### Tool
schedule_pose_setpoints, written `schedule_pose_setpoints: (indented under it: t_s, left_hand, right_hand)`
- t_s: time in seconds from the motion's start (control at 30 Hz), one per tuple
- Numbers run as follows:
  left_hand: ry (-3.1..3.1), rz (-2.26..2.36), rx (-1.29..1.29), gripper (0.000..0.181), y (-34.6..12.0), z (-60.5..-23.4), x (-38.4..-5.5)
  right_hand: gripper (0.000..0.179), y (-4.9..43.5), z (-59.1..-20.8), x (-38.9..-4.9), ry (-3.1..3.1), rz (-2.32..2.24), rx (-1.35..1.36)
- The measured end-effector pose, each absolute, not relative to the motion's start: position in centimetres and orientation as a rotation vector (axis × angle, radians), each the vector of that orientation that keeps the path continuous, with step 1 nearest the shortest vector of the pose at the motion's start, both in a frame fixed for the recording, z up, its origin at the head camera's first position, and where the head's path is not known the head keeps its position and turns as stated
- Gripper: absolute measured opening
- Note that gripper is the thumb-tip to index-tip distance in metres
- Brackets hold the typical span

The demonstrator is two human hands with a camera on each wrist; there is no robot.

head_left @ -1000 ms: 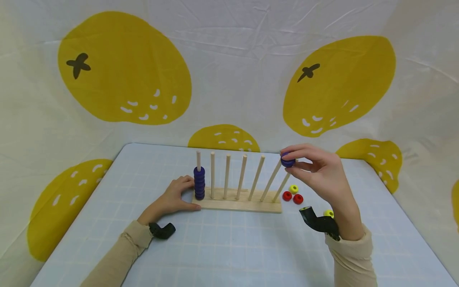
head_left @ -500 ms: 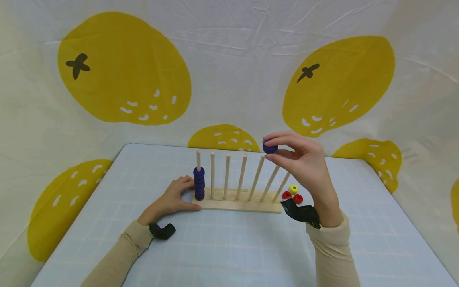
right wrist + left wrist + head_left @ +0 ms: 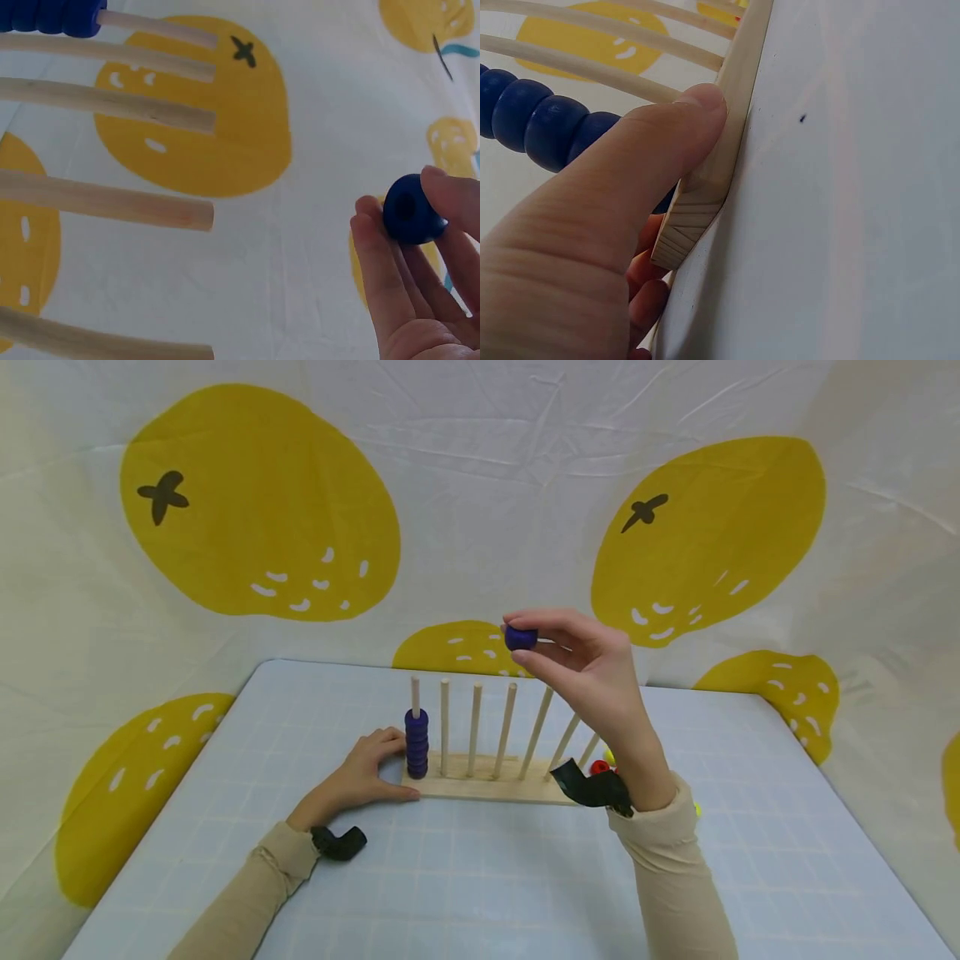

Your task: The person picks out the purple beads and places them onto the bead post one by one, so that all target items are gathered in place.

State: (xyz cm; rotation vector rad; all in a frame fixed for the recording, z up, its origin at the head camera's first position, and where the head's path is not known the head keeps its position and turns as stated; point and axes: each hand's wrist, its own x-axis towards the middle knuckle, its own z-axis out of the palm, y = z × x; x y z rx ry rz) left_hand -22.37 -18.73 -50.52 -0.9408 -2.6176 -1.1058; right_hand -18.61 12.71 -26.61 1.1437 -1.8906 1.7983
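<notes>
My right hand (image 3: pixel 592 668) pinches a dark blue bead (image 3: pixel 521 637) between thumb and fingertips, raised above the peg tops. In the right wrist view the hole of this bead (image 3: pixel 406 208) faces the pegs. A wooden peg rack (image 3: pixel 480 788) stands on the table with a row of upright pegs. Its leftmost peg carries a stack of blue beads (image 3: pixel 417 747), with the peg's top bare. My left hand (image 3: pixel 366 774) grips the left end of the base, thumb (image 3: pixel 682 124) along the front edge and fingers behind. The right forearm hides part of the rack's right end.
Right of the rack lie red beads (image 3: pixel 599 767) and a yellow bead (image 3: pixel 609 757), partly hidden by my right wrist. Another yellow bead (image 3: pixel 697 810) peeks out beside the right sleeve. A white cloth with yellow fruit prints (image 3: pixel 258 502) hangs behind the table (image 3: pixel 465 877).
My right hand has carried the blue bead left and upward, from over the rightmost pegs to above the middle ones. The left hand and the rack have stayed in place.
</notes>
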Motion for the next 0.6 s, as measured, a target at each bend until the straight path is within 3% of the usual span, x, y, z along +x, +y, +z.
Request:
schedule_pose_setpoints:
  t_s: [0.6]
  left_hand:
    - [-2.583,-1.122,-0.969,0.066,-18.8,-50.7,-22.6]
  right_hand:
    - [0.032,8.5,-26.5,-20.8,-1.935,1.769,1.374]
